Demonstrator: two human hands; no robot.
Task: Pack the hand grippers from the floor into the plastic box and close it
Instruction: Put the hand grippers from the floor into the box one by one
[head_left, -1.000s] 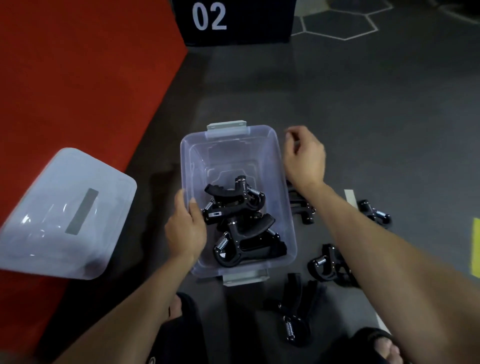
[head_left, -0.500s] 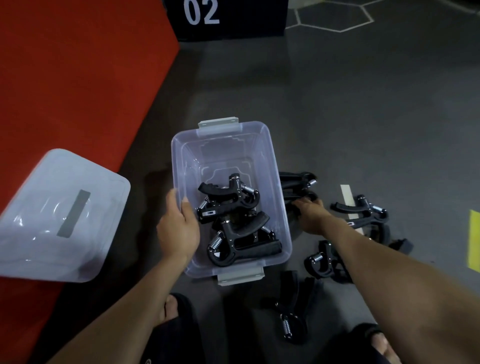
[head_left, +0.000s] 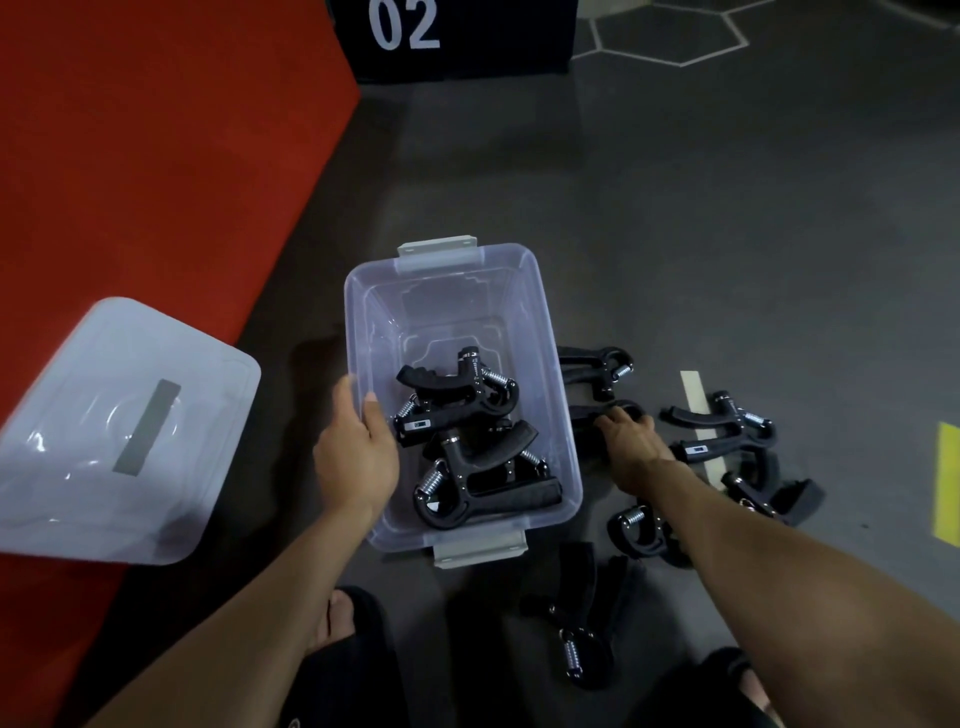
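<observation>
1. Dark grey floor is carrying the clear plastic box, with black hand grippers lying inside.
2. Left hand is gripping the box's left rim.
3. Right hand is curling around a floor gripper beside the box.
4. Lid is lying apart, leftward.

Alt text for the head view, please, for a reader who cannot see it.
A person's left hand grips the left rim of an open clear plastic box holding several black hand grippers, while the right hand grasps another gripper on the grey floor. The lid lies left.
</observation>
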